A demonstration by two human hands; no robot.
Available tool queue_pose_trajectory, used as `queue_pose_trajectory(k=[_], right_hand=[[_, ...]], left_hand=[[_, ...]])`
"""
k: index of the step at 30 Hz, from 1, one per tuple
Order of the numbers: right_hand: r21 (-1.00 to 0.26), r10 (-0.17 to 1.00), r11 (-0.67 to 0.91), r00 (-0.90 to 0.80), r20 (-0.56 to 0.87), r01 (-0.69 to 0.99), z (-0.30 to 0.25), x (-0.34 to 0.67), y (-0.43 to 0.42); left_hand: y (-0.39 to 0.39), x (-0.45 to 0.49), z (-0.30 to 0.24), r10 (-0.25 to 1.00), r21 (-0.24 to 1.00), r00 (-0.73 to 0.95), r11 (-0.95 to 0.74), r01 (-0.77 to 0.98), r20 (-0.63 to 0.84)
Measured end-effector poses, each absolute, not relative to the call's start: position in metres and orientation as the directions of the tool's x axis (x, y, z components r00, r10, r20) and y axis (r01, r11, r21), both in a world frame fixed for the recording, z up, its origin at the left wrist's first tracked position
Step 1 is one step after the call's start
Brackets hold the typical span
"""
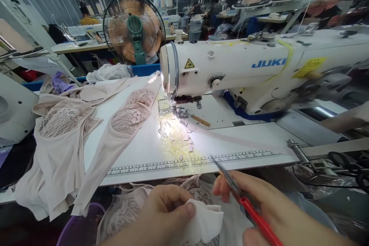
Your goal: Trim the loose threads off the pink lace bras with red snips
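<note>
My left hand is closed, thumb and fingers pinching the folded edge of a pale bra piece just below the table's front edge. Close by on the right, my right hand grips scissors with red handles. Their blades point up and left toward the table edge, apart from the fabric. More lace bra pieces hang below the table, partly hidden by my left forearm. Beyond my hands, the lit needle area of a white sewing machine stands over the table.
Beige lace bras lie on the table's left side, some draping over its edge. A printed ruler strip runs along the front, with yellowish scraps near it. A fan stands behind. Black-handled scissors are at right.
</note>
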State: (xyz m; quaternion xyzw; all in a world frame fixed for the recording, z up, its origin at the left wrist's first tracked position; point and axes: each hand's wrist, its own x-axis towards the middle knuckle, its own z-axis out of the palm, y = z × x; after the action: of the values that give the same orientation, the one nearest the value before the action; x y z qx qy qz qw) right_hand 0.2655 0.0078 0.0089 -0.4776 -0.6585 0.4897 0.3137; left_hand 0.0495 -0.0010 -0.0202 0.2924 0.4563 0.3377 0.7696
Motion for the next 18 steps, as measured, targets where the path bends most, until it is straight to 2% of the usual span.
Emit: queue_pose_trajectory(k=[3,5,9,11,13,15,18], right_hand=[[-0.990,0.908,-0.060,-0.405,-0.107,0.125,-0.002,0.246,0.009],[-0.985,0.898,-0.081,-0.418,-0.138,0.150,-0.008,0.235,0.011],[-0.952,0.886,-0.054,-0.426,-0.186,0.302,-0.010,0.222,0.018],[-0.955,0.822,-0.103,-0.516,-0.240,0.280,-0.009,0.219,0.021],[-0.960,0.762,-0.155,-0.590,-0.266,0.232,-0.011,0.217,0.024],[-0.960,0.766,-0.137,-0.589,-0.259,0.244,-0.017,0.216,0.026],[-0.923,0.854,0.066,-0.499,-0.144,0.379,-0.032,0.215,0.030]], left_hand=[[0.003,0.051,-0.022,0.791,0.794,0.383,0.575,-0.199,-0.477],[0.005,0.052,-0.024,0.796,0.829,0.408,0.540,-0.144,-0.448],[0.009,0.049,-0.023,0.823,0.905,0.432,0.425,-0.034,-0.370],[0.010,0.043,-0.020,0.830,0.937,0.455,0.349,0.028,-0.323],[0.012,0.033,-0.014,0.810,0.944,0.490,0.240,0.227,-0.323],[0.016,0.018,-0.007,0.779,0.856,0.500,0.089,0.509,-0.378],[0.023,-0.006,0.000,0.795,0.659,0.459,-0.101,0.746,-0.397]])
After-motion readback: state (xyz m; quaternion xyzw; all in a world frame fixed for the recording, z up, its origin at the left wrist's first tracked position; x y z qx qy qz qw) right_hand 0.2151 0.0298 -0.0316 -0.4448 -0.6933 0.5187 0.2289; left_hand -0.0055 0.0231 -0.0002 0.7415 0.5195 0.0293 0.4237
